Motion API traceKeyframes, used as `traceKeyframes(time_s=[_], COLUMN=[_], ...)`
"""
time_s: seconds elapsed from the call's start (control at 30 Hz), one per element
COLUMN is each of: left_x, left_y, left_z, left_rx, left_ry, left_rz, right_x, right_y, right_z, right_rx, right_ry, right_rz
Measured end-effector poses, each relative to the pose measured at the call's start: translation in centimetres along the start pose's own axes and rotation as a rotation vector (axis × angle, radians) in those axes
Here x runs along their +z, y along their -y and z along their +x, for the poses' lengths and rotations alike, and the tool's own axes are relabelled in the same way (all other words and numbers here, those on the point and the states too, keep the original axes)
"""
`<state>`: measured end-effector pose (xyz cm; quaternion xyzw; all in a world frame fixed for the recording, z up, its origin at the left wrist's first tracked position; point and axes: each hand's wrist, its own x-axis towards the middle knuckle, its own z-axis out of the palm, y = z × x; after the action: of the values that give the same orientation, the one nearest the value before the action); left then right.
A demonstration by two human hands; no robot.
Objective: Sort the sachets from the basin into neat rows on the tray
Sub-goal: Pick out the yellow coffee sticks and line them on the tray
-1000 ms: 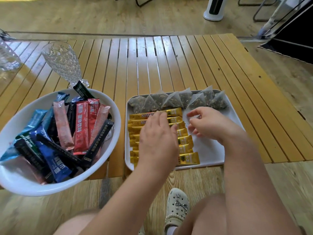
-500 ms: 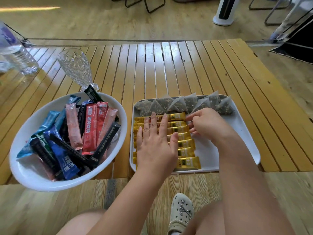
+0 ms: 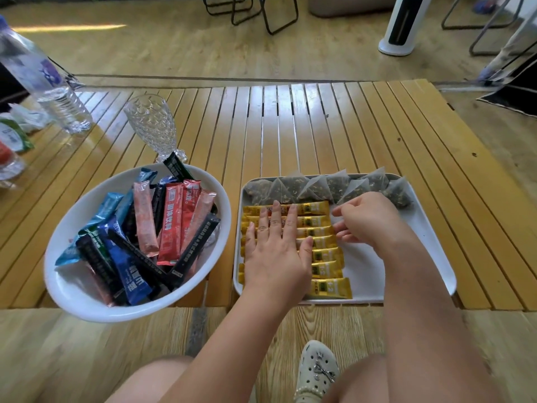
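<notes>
L hand point(image 3: 273, 251) lies flat, fingers straight, palm down on the column of gold sachets point(image 3: 325, 251) at the L side of the tray point(image 3: 430, 257); it presses them, grips nothing. R hand point(image 3: 369, 219) sits just R of the gold ends, fingers loosely curled and touching the sachet tips at the top few; can't tell if it pinches one, looks more like nudging ends flush. Gold sticks run long axis L–R, stacked near-to-far, slightly fanned. Row of tea bags point(image 3: 319, 184) along the tray's far edge. R part of tray bare. Remaining sachets point(image 3: 171, 225), red, pink, blue, black, lie heaped in the basin point(image 3: 87, 303), just L of the tray, long axes mostly near-to-far, some crossed. Judgement: current step is squaring the gold column; next pick comes from the basin, which lies L of both hands, so L hand is nearer w/ short reach. Sticks will need abt a quarter turn to match the gold row. Glass point(image 3: 151, 123) behind the basin and bottle point(image 3: 49, 85) at far L.
</notes>
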<state>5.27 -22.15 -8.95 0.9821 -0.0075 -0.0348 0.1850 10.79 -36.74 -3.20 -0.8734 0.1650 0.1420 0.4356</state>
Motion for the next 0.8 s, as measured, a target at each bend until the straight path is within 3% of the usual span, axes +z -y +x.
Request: traceKeyframes(time_s=[0.37, 0.57, 0.8], left_x=[-0.5, -0.6, -0.4], left_y=[0.6, 0.0, 0.3], left_z=[0.1, -0.6, -0.6], left_rx=[-0.014, 0.113, 0.083], left_ry=[-0.009, 0.006, 0.07], left_rz=[-0.062, -0.063, 0.003], right_x=[1.1, 1.3, 1.2], right_y=[0.8, 1.3, -0.2], right_z=[-1.2, -1.7, -1.6], right_rx=[-0.001, 0.046, 0.183], right_ry=[-0.143, -0.131, -0.036], right_rz=[-0.087, -0.087, -0.079])
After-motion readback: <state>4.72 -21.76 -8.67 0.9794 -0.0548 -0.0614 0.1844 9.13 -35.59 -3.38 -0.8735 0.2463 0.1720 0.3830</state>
